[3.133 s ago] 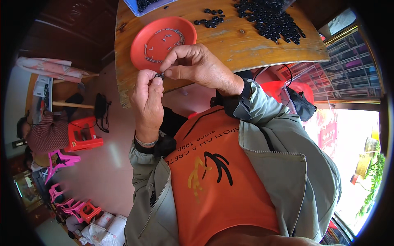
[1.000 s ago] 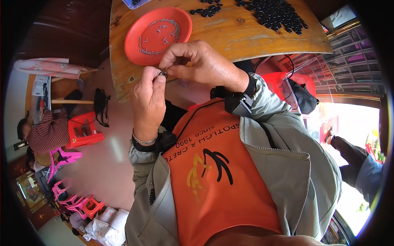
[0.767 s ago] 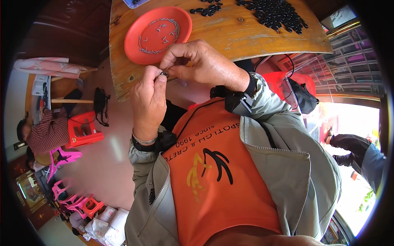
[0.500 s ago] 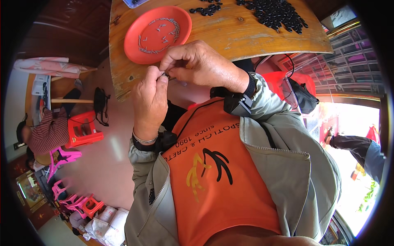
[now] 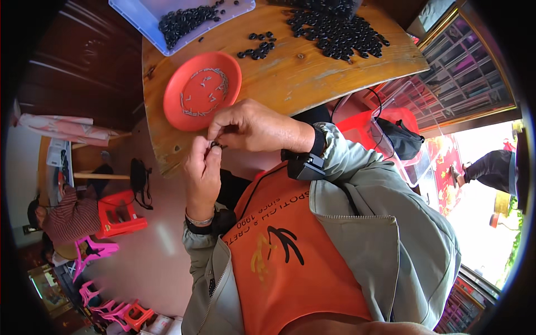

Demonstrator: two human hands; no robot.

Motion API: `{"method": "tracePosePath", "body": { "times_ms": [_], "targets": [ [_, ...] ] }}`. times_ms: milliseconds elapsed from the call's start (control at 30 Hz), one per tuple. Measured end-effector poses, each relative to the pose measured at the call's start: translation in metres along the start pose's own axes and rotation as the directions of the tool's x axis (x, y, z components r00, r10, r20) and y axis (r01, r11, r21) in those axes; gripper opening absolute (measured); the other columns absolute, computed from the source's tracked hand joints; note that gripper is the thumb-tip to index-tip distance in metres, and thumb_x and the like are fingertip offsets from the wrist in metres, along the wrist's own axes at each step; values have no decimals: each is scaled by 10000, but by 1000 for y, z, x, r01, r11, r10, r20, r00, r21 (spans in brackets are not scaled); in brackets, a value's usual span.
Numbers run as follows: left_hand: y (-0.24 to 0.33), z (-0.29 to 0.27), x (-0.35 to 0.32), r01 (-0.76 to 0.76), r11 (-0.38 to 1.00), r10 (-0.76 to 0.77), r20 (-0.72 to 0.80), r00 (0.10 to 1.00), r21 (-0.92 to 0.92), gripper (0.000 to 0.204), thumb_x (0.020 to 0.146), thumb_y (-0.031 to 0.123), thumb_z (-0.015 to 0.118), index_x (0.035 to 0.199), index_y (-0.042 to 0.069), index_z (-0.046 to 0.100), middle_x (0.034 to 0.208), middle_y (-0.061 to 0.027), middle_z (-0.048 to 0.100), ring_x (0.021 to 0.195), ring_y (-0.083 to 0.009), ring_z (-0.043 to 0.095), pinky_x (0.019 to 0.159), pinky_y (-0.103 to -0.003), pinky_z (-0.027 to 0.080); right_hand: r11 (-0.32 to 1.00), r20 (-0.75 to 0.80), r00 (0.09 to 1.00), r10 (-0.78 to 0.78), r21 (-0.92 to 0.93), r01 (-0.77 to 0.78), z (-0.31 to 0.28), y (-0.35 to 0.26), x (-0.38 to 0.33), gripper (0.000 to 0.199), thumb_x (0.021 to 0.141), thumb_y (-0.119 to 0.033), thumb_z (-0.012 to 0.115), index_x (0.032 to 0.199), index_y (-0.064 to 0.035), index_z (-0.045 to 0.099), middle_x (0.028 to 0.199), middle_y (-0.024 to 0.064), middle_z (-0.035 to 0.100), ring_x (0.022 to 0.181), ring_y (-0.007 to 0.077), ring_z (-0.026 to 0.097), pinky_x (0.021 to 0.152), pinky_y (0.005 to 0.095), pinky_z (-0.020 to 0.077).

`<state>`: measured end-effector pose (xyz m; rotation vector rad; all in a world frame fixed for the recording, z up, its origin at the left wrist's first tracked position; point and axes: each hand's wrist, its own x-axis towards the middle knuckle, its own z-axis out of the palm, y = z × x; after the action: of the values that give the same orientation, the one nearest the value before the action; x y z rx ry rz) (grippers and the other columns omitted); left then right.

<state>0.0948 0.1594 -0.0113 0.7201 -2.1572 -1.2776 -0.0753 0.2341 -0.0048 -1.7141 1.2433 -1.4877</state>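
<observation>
My left hand [image 5: 203, 173] pinches a small black part [image 5: 215, 144] between thumb and forefinger, just past the near edge of the table. My right hand [image 5: 257, 127] meets it from the right, fingers curled and thumb pressed in close to the part. Whatever lies between the right fingertips is hidden. Just beyond both hands, a red plastic plate [image 5: 175, 111] holds many thin silvery pins, mostly in a ring along its inside. Farther back on the wooden table [image 5: 279, 78] is a small group of black oval pieces [image 5: 259, 51].
A large heap of black pieces [image 5: 340, 39] spreads at the back right. At the back left stands a translucent bluish tub [image 5: 231, 10] with more inside. Off to the left, a person [image 5: 72, 218] in a striped top is near a red stool [image 5: 120, 215]. A black bag [image 5: 399, 139] sits at right.
The view has shifted, so the table, plate and hands appear lower, and more of the tub shows. My hands stay together at the black part, with little change in grip.
</observation>
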Motion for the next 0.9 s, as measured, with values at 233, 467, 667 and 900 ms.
{"method": "tracePosePath", "body": {
  "times_ms": [233,467,667,900],
  "targets": [
    [-3,-11,-4,6,1000,-6,-25,1000,10,56,898,67,497,871,18,502,686,21,455,596,-48,404,537,-206,351,845,-42,987,-155,-523,110,-42,16,17,148,767,-111,653,895,-39,665,843,123,660,785,301,641,697,367,514],
    [4,-13,-5,48,996,-54,-88,995,-69,75,894,79,500,854,17,509,684,12,457,610,-51,403,558,-207,351,252,-123,987,106,-957,-147,-118,74,51,177,773,-195,572,800,-54,676,830,146,651,808,326,633,716,415,508],
    [-5,-16,-3,29,998,-35,-105,994,-57,78,881,75,509,843,10,487,645,-4,453,576,-69,411,521,-231,356,119,-63,987,148,-990,-81,-115,84,55,191,764,-125,549,881,-73,690,925,122,668,874,298,648,759,398,523],
    [-10,-18,-2,24,994,-38,-126,991,-111,66,880,73,513,868,9,500,665,-7,475,587,-69,422,530,-227,365,496,-186,976,-115,-862,-106,-113,77,44,151,785,-155,614,875,-38,647,869,119,666,810,306,645,727,374,515]
  ]
}}
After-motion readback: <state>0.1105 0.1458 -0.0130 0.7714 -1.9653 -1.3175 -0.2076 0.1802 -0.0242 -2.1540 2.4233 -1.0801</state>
